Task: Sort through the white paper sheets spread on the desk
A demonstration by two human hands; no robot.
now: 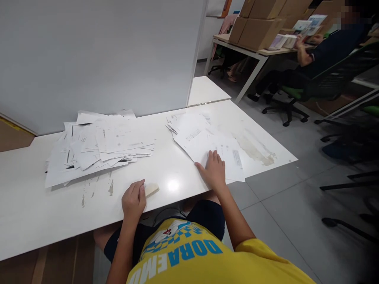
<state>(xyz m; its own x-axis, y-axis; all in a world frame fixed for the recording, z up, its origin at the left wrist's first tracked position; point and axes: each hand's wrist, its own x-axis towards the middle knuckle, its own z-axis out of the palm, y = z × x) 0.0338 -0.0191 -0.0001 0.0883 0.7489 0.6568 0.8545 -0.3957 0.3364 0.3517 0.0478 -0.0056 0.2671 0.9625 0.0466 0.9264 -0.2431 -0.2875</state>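
My left hand (pixel 134 199) is closed around a small cream-coloured flat object (pixel 151 189) that rests on the white table (pixel 32 213) near its front edge. My right hand (pixel 213 170) lies flat, fingers spread, on the near corner of a loose stack of white paper sheets (pixel 204 138) at the table's right. A larger, messy pile of white papers (pixel 94 148) lies to the left, apart from both hands.
A grey partition wall (pixel 97 51) stands behind the table. Worn patches mark the tabletop (pixel 256 148). At the back right, a seated person (pixel 325 51) works at another table loaded with cardboard boxes (pixel 260 23). Office chairs (pixel 349 130) stand on the grey floor to the right.
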